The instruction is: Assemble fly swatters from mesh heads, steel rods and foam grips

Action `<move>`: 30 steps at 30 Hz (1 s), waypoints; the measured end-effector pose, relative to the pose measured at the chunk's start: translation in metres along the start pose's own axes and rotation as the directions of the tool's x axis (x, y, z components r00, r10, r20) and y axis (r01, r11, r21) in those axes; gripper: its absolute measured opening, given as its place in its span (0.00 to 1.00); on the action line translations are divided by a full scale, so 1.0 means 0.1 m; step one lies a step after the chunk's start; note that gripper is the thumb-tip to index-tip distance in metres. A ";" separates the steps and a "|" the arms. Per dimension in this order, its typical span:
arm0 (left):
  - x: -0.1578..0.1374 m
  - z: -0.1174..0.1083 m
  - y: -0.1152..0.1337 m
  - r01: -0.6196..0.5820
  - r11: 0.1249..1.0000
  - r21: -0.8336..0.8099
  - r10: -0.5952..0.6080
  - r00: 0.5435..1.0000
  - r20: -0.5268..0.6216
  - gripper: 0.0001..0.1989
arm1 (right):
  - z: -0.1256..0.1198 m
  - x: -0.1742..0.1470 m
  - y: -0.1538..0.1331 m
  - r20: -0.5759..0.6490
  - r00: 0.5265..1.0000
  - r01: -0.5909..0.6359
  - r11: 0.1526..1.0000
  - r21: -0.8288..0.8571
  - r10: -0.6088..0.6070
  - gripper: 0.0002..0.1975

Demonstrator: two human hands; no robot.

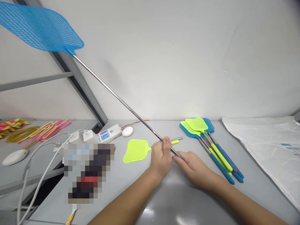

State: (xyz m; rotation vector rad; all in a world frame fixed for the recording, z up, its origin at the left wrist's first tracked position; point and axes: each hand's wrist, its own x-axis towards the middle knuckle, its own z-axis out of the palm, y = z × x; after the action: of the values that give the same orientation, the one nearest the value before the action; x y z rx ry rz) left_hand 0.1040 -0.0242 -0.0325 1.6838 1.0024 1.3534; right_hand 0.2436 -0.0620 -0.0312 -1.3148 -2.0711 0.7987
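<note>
A blue fly swatter (47,29) with a long metal rod is held up slantwise, its mesh head at the upper left. My left hand (161,156) is wrapped round the lower part of the rod, thumb on top. Just to the right, my right hand (192,167) grips the bottom end, where a bit of blue shows; the rest of the handle is hidden. Behind my left hand a yellow-green fly swatter (137,151) lies on the table, partly covered by the hand. Several yellow and blue swatters (217,153) lie in a pile at the right.
A white power strip (110,133) with plugs and cables stands at the left, beside a round white device (127,131). A pixelated object (91,172) lies in front. White plastic sheeting (264,140) covers the right. Pink-yellow strands (47,131) lie far left, near a metal frame (79,78).
</note>
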 end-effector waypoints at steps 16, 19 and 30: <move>0.37 -0.37 0.11 -0.241 0.967 -0.083 0.184 0.884 -0.430 0.25 | -0.09 0.02 0.10 0.002 0.999 0.032 0.955 -0.294 -0.032 0.20; 0.29 -0.25 0.07 -0.171 0.980 -0.100 0.126 0.926 -0.355 0.25 | -0.10 0.02 0.09 0.006 1.000 0.015 0.958 -0.288 -0.014 0.20; 0.08 -0.07 -0.07 -0.088 0.994 -0.067 0.087 0.996 -0.027 0.26 | -0.17 0.02 0.10 0.005 0.999 0.039 0.912 -0.409 -0.040 0.21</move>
State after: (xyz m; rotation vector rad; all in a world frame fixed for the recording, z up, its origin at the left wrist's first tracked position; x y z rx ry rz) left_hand 0.0973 -0.0134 -0.0345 1.6812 0.8944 1.4511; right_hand 0.2616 -0.0534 -0.0269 -1.4773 -2.3384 0.3486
